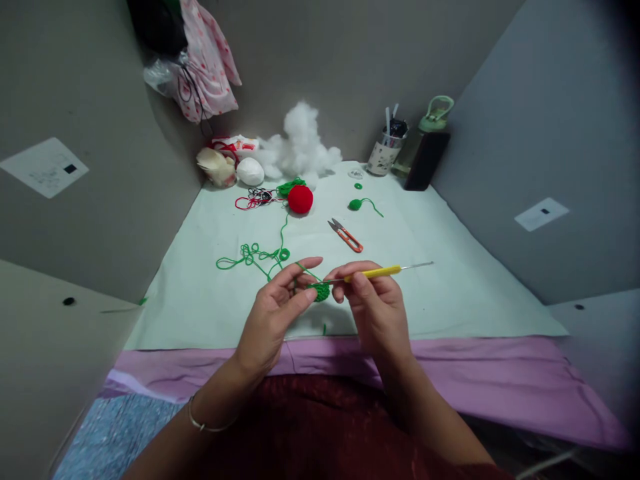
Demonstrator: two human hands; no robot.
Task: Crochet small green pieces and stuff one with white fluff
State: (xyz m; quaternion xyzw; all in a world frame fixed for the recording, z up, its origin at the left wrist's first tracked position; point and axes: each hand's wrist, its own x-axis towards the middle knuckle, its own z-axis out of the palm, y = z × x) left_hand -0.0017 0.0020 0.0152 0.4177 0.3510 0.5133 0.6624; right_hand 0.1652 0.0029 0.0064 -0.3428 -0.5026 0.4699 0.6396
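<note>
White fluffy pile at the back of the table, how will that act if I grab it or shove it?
The white fluffy pile will probably feel very light for its size, given its cloudy, wispy look. It should squash softly rather than hold its shape, as its lumpy edges look loose. Its tall, narrow peak might flop over or pull away if pushed.

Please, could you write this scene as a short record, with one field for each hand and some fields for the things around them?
Left hand: its grip is on a small green knitted piece
Right hand: its grip is on a yellow-handled hook, one metal end at the green piece
Loose yarn: green, in loops beyond the left hand
Scissors: lying beyond the hands
Farther back: red ball, white stuffing
Back right: cup, bottle
</note>
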